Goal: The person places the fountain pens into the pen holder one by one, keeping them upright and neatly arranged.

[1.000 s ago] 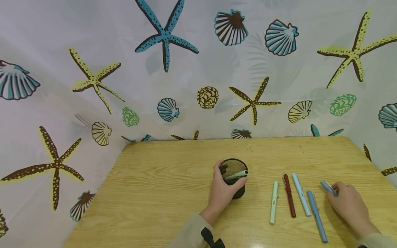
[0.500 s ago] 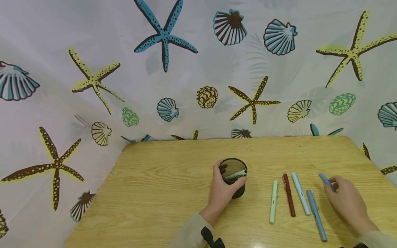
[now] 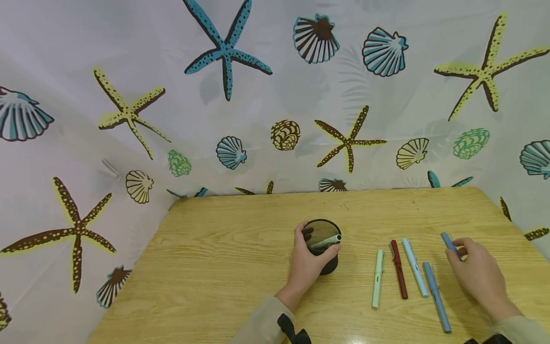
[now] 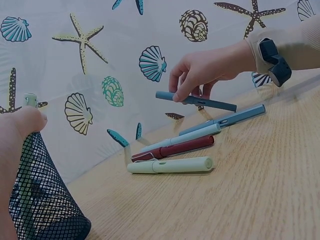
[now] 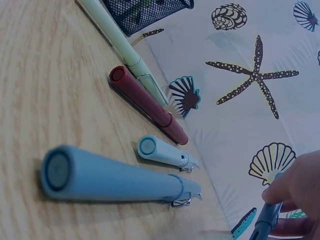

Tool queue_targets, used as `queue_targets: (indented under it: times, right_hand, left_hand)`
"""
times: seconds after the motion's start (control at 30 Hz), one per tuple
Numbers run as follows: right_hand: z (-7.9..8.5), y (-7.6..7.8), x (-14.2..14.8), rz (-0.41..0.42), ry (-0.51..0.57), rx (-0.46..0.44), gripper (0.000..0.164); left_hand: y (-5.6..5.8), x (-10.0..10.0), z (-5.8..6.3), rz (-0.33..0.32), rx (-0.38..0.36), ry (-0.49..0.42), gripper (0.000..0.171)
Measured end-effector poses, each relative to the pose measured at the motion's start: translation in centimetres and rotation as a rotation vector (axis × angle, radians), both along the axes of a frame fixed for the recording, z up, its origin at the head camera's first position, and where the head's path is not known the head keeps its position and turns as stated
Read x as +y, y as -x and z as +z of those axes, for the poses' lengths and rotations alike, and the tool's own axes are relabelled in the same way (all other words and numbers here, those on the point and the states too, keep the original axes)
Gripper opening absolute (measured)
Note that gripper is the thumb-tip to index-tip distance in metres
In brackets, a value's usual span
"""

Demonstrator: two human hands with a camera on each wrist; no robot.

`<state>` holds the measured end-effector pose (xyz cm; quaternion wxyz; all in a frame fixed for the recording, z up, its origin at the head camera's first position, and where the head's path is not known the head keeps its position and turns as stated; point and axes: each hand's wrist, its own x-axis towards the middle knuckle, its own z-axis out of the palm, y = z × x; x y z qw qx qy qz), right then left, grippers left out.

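Note:
My left hand (image 3: 306,267) grips a black mesh pen cup (image 3: 330,267), fingers over the far-left rim and thumb across the near side. A pale green pen (image 3: 325,242) leans inside that cup. Further right, my right hand (image 3: 478,272) pinches a blue pen (image 3: 449,242) between thumb and fingers; in the left wrist view this pen (image 4: 220,104) is raised over the table, nearly level. Between the hands lie a pale green pen (image 3: 377,279), a dark red pen (image 3: 398,270), a light blue pen (image 3: 415,267) and another blue pen (image 3: 437,298), side by side.
The wooden table (image 3: 223,258) ends at the back against a white sheet (image 3: 258,105) printed with shells and starfish. The same sheet hangs along the left and right sides.
My right hand has moved slightly up and to the left, and the blue pen in it has swung to point more away from me. The left hand stays on the cup.

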<state>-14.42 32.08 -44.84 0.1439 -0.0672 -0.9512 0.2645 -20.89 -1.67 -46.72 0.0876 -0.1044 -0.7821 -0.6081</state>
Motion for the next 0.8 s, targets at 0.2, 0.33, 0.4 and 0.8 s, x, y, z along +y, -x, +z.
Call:
queue_targets:
  times: [0.2, 0.33, 0.4, 0.8]
  right_hand:
    - [0.3, 0.2, -0.4, 0.001, 0.008, 0.053, 0.035]
    - [0.5, 0.4, -0.8, 0.004, 0.013, 0.105, 0.033]
    - [0.6, 0.4, -1.0, 0.007, 0.021, 0.126, 0.033]
    - [1.1, 0.6, -2.3, 0.015, 0.071, 0.252, 0.032]
  left_hand:
    - [0.1, 0.0, -0.1, -0.001, 0.006, -0.007, 0.087]
    - [0.1, 0.1, -0.1, -0.001, 0.008, -0.006, 0.087]
    - [0.1, 0.1, -0.1, 0.002, 0.009, 0.000, 0.088]
    - [0.0, 0.1, 0.0, 0.003, 0.015, 0.000, 0.087]
